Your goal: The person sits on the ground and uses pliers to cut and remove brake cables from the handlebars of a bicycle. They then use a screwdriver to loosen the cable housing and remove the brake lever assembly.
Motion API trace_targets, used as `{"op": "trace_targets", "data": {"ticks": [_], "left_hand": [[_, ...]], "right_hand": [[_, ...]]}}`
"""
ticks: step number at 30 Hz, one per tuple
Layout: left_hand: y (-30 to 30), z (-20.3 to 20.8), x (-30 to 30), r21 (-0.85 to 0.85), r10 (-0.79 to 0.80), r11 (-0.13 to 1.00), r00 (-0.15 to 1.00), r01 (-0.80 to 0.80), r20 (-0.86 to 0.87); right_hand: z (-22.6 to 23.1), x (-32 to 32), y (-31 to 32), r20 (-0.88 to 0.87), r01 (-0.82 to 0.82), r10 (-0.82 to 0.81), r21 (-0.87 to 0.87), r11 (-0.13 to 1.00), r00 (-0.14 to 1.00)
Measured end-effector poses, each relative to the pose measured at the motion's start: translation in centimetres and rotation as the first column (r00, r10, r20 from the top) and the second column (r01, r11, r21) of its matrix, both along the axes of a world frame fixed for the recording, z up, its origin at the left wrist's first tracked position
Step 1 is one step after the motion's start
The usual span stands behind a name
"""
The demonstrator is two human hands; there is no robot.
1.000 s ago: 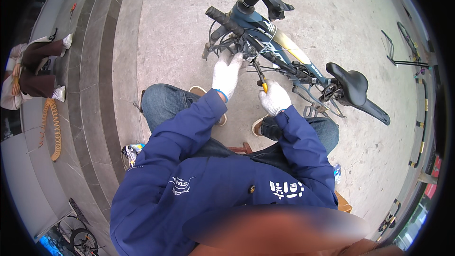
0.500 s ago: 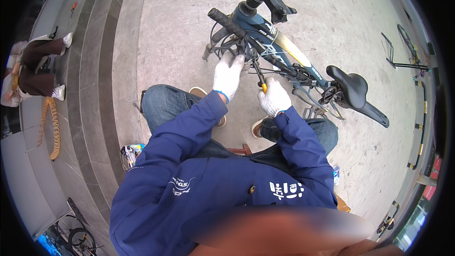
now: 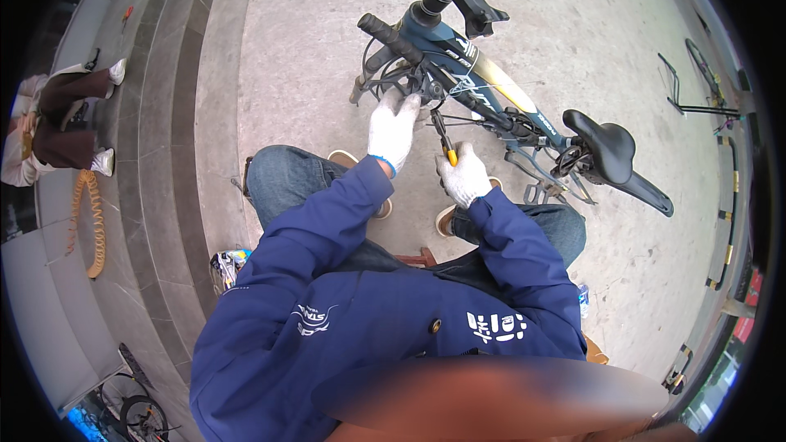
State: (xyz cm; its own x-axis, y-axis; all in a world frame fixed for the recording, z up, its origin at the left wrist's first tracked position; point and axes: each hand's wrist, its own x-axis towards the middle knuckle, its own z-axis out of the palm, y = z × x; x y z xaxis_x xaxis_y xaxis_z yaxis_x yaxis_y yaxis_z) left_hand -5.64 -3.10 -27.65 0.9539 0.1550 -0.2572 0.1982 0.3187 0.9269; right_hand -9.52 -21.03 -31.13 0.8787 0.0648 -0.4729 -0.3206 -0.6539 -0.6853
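A dark blue bicycle frame (image 3: 493, 78) without wheels lies on the ground ahead of me. Its handlebar (image 3: 391, 38) hangs turned alongside the frame, with black cables looped around it. White-gloved, my left hand (image 3: 392, 127) is closed at the handlebar's dark lever and cable cluster (image 3: 422, 84); its fingertips are partly hidden there. My right hand (image 3: 464, 176), also gloved, grips pliers (image 3: 444, 137) with yellow and black handles. The pliers' jaws point up toward the cluster, just below it and apart from the frame. A thin light cord (image 3: 464, 85) is wound around the frame.
The black saddle (image 3: 600, 147) sticks out to the right, with the crank and pedal (image 3: 542, 191) below it. Stone steps (image 3: 155, 155) run along the left, where a seated person (image 3: 70, 119) and a coiled orange hose (image 3: 88, 225) are. Bicycle parts (image 3: 696, 90) lie at far right.
My right hand and the pliers have pulled back slightly down and left, away from the cable cluster. My left hand has stayed nearly in place.
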Motion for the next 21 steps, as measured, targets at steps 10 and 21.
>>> {"op": "trace_targets", "data": {"ticks": [10,21], "left_hand": [[-0.2,-1.3,-0.4,0.124,-0.020,0.992,0.998,0.012,0.061],[0.3,-2.7,-0.3,0.372,-0.022,0.928,1.000,0.019,0.003]], "right_hand": [[-3.0,-0.4,-1.1,-0.071,0.028,-0.022,0.086,0.996,0.997],[-3.4,-1.1,-1.1,-0.129,-0.052,0.071,0.147,0.988,0.989]]}}
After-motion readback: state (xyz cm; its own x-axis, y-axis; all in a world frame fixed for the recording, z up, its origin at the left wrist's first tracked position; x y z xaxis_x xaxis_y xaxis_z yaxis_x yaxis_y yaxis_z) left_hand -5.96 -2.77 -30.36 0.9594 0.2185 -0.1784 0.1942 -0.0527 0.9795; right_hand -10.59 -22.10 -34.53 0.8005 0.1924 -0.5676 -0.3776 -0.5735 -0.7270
